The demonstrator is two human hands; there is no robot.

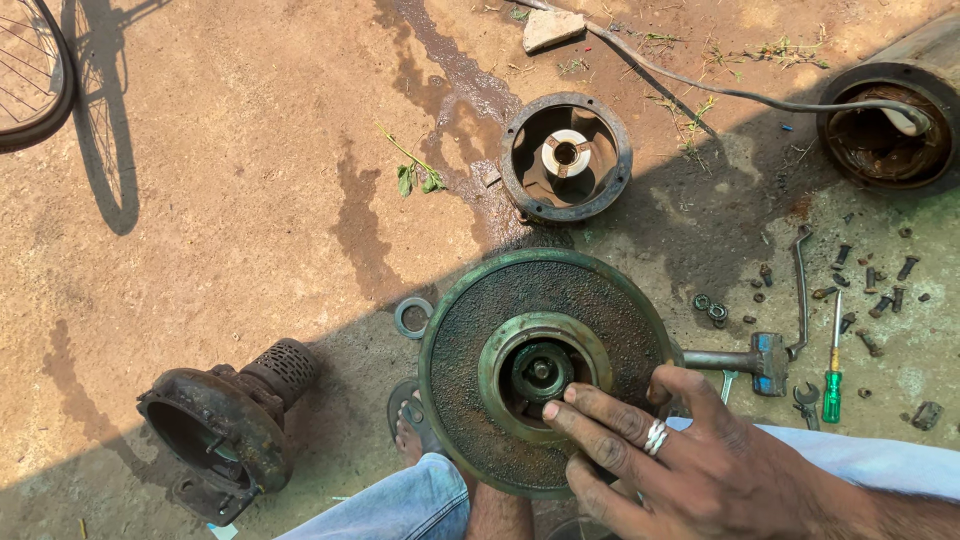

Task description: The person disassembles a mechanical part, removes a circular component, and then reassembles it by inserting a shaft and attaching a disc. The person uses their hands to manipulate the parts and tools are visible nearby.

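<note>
A round green pump cover plate (470, 330), rusty and pitted, rests against my leg with its raised centre collar (500, 345) and inner shaft hub (540, 372) facing up. My right hand (680, 460) comes in from the lower right with two rings on one finger. Its fingertips lie on the collar's near edge and its lower fingers curl at the plate's rim, holding it. My left hand is out of sight.
A hammer (745, 358), bent rod (800, 290), green-handled screwdriver (833, 370), spanner (805, 395) and several bolts and nuts (880, 290) lie at right. A round housing (520, 180) sits behind, a strainer casing (225, 425) at left, a pipe opening (850, 150) top right. My sandalled foot (410, 435) is below.
</note>
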